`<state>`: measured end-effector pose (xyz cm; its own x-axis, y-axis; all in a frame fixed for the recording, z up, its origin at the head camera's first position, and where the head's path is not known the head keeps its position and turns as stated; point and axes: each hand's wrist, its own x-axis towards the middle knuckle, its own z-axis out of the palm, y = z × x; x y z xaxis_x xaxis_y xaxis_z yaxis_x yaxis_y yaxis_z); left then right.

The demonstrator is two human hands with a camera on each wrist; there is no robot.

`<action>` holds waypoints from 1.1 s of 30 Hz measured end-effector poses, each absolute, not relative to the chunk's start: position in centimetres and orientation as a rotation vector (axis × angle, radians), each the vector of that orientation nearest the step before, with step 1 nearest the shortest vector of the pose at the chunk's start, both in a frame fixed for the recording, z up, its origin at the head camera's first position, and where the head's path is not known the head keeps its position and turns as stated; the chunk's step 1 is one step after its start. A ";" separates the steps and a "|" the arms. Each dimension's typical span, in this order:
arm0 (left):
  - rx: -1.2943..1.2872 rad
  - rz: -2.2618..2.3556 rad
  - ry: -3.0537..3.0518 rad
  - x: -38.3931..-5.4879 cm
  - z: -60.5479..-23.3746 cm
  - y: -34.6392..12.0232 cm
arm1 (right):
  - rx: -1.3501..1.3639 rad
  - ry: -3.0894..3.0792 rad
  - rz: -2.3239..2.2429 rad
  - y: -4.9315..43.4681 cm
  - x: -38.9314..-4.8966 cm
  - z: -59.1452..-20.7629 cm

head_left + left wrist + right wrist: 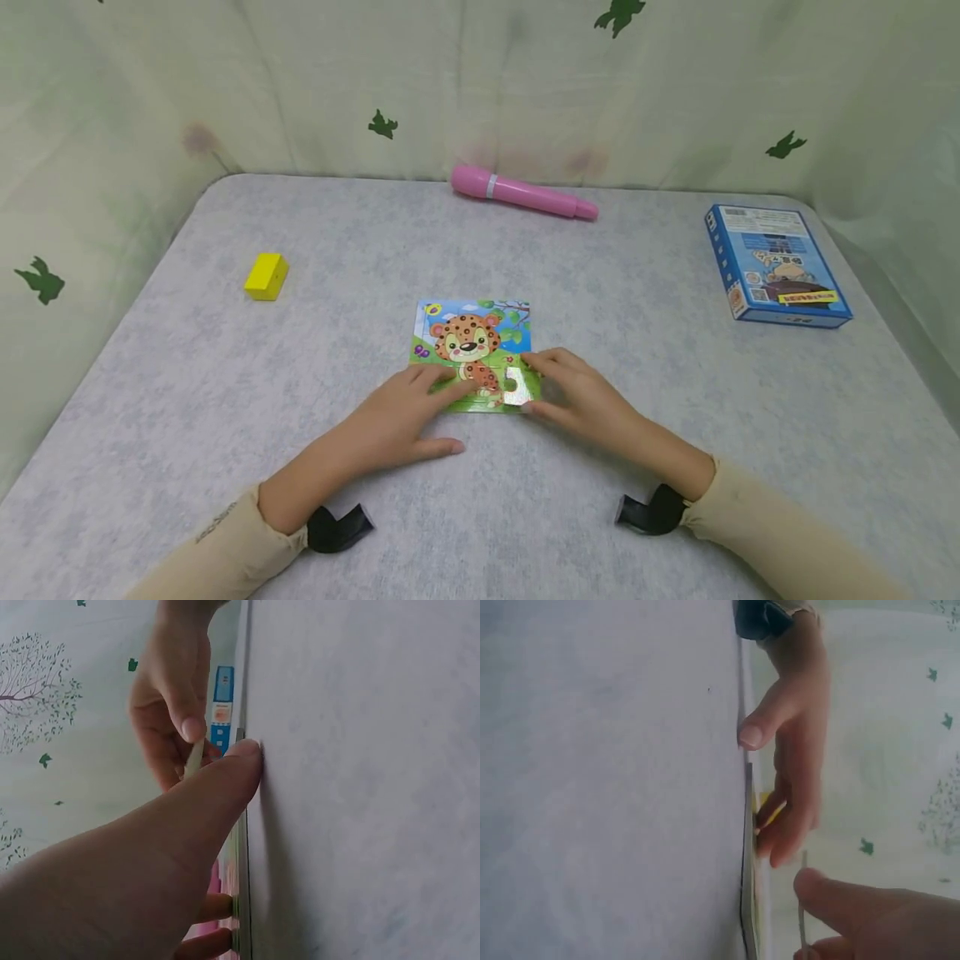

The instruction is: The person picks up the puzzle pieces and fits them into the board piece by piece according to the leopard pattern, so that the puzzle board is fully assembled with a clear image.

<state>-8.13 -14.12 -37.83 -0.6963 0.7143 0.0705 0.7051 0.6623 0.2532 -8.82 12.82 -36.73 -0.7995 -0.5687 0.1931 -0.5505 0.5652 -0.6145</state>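
Observation:
A jigsaw puzzle (457, 329) with a spotted leopard cub lies flat on the table, a pale gap showing at its lower right. My left hand (397, 417) rests its fingertips on the lower left of the puzzle, while its thumb stretches over the tabletop. At the right edge, my right hand (588, 396) pinches a thin puzzle piece (532, 384) between thumb and fingers. Both wrist views show this piece (194, 759) nearly edge-on, raised above the puzzle board (748, 900). Its picture is mostly hidden.
A yellow block (266, 277) sits at the left of the table (337, 250). Along the back edge lies a pink microphone-shaped toy (525, 194). The blue box (780, 267) is at the far right. A patterned curtain (300, 83) hangs behind.

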 end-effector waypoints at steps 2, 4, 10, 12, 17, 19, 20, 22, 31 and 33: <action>1.221 0.381 2.832 -8.1 -37.8 -13.9 | -0.977 2.754 -1.023 12.2 -9.2 -37.1; 1.252 0.363 2.835 -8.1 -37.8 -13.8 | -0.967 2.751 -0.975 11.7 -9.6 -37.4; 1.393 0.237 2.874 -8.2 -37.7 -13.1 | -0.928 2.731 -0.933 11.1 -10.3 -37.9; 1.409 0.188 2.889 -8.2 -37.6 -12.9 | -0.924 2.715 -0.937 11.0 -10.4 -37.9; 1.384 0.143 2.895 -8.1 -37.2 -12.6 | -0.943 2.699 -0.889 10.9 -10.8 -37.5; 1.365 0.140 2.890 -8.1 -37.0 -12.6 | -0.949 2.691 -0.850 11.0 -10.9 -37.3; 1.356 0.138 2.888 -8.0 -36.9 -12.5 | -0.951 2.680 -0.837 11.2 -10.9 -37.3; 1.344 0.133 2.881 -8.0 -36.9 -12.5 | -0.943 2.625 -0.859 11.6 -10.9 -37.3; 1.273 0.287 2.826 -8.5 -36.8 -14.7 | -0.842 2.621 -1.029 16.9 -10.2 -35.9; 1.261 0.274 2.857 -8.8 -36.5 -15.7 | -0.893 2.751 -0.937 18.4 -10.1 -35.3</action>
<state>-8.79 -15.74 -36.55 -0.6763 0.7338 0.0646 0.7327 0.6610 0.1619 -10.13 18.45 -35.34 -0.8227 -0.5614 0.0891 -0.4991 0.6384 -0.5860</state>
